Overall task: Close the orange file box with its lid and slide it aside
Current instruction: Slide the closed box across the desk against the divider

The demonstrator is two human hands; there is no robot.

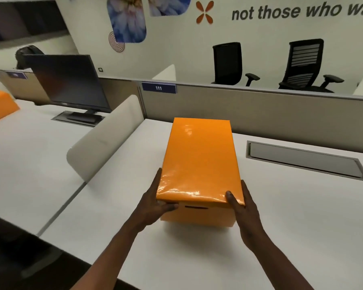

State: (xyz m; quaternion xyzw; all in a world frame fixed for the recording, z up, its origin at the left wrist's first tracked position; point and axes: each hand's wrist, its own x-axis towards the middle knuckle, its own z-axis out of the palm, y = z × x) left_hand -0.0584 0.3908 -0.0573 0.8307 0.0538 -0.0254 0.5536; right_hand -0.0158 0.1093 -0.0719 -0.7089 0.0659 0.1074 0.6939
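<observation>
Box stands in the centre of the frame on a white desk, its long side running away from the camera, with the glossy orange lid sitting on top and covering it. Both hands grip the near end of it, one at each near corner. The left hand lies against the left side, fingers stretched forward along the lid's edge, thumb tucked under the front lip. The right hand presses the right side, its thumb laid over the lid's near right corner, fingers hidden behind the box. Each hand is spread wide and clasps the box between palm and thumb. Both forearms reach in from the bottom of the frame, converging toward the box. A dark slot shows in the front wall, just under the lid.

Behind the box, a grey partition carries a blue plate reading "111". At the upper right, the wall bears the words "not those who wa", cut off by the frame edge. A cable tray is set into the desk at right. A dark monitor stands at upper left.
</observation>
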